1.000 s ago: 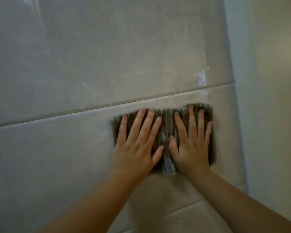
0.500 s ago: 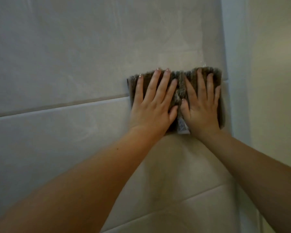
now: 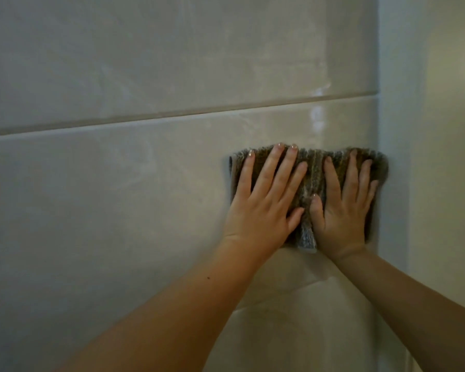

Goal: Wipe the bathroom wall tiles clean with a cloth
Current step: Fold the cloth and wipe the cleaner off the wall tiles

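A brown striped cloth (image 3: 314, 167) lies flat against the glossy grey wall tile (image 3: 118, 197), near the tile's right edge. My left hand (image 3: 263, 200) presses on the cloth's left half with straight, spread fingers. My right hand (image 3: 344, 208) presses on its right half the same way. The cloth sits below the horizontal grout line (image 3: 172, 115). A corner of the cloth sticks out downward between my two wrists.
A pale vertical edge strip (image 3: 395, 130) ends the tiled wall just right of the cloth. Beyond it stands a cream wall (image 3: 451, 157). Another grout line (image 3: 293, 291) runs below my wrists. Faint wipe streaks show on the tiles.
Both hands slid the cloth up over the grout line half a second ago, and have now brought it back down onto the lower tile.
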Motion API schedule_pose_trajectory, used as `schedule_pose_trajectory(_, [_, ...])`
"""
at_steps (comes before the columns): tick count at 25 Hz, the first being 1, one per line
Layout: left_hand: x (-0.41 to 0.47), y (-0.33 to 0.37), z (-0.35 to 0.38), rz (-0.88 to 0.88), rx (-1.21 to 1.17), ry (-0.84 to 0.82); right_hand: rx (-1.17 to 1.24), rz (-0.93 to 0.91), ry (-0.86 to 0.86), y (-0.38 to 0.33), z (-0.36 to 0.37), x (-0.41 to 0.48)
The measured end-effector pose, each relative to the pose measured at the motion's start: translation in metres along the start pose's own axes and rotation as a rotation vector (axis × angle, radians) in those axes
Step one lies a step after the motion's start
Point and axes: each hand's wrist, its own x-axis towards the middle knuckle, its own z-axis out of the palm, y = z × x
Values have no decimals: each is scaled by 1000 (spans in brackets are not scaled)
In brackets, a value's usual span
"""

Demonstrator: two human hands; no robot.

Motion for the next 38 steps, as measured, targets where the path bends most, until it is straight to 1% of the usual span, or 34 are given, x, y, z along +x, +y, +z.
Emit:
schedule_pose_trajectory(3, [-27,-20,-4,56,8,-15,9,34,5,-26,1,-19])
schedule_pose_trajectory(5, [-48,-41,-10,59,6,-15,14,19,8,-53,2,-30])
schedule_pose_trajectory(16, [-199,-180,-47,-41,95,-47,75,-218,-27,-232,7,-86])
schedule_pose_trajectory(20, [-252,-214,-52,-78,121,-35,82,-288,-53,-282,7,-108])
schedule_pose_trajectory(24, [-304,-228,-51,-111,135,-58,133,-361,-89,-316,7,-137])
schedule_pose_trajectory(26, [-323,-223,-49,-130,130,-68,148,-441,-104,-315,8,-150])
schedule_pose_trajectory(29, [-328,-197,-39,-179,114,-61,170,-551,-101,-290,8,-153])
schedule_pose_trajectory(38, [-249,-76,-5,-159,59,-23,104,-544,-78,-142,7,-131])
